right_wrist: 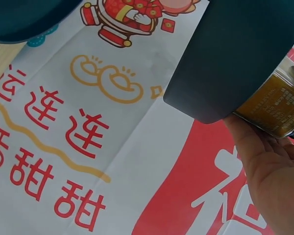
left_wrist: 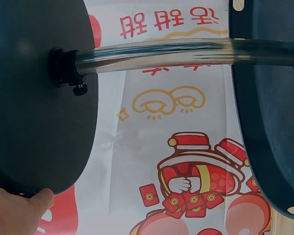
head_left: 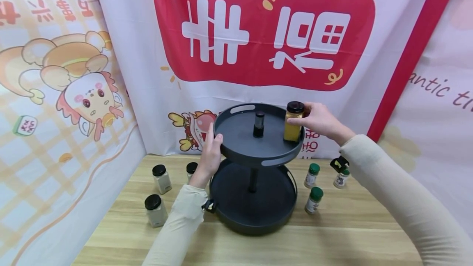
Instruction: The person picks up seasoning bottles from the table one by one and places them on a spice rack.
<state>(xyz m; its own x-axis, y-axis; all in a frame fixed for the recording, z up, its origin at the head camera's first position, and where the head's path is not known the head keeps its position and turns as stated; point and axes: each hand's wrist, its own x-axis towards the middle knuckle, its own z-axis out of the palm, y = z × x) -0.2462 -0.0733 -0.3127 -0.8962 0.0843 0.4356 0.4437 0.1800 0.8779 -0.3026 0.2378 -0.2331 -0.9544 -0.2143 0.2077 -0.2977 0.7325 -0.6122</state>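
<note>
A dark two-tier round tray stand (head_left: pixel 255 221) stands on the wooden table. My right hand (head_left: pixel 321 120) grips a square-sided spice jar (head_left: pixel 293 131) with a black lid and yellow contents. The jar is upright inside the right rim of the upper tray (head_left: pixel 236 128); whether its base touches the tray is unclear. At the left side of that tray, my left hand (head_left: pixel 210 159) holds the rim, its thumb (left_wrist: pixel 43 199) against the tray's edge in the left wrist view. Its other fingers are partly hidden there. In the right wrist view, the upper tray's wall covers part of the jar.
Black-lidded jars with pale contents (head_left: pixel 161 180) (head_left: pixel 156 212) stand left of the stand; another jar (head_left: pixel 191 169) is partly behind my left hand. Green-capped shakers (head_left: pixel 313 201) (head_left: pixel 311 176) (head_left: pixel 340 179) stand on the right. A printed cloth (head_left: pixel 258 93) hangs behind the table.
</note>
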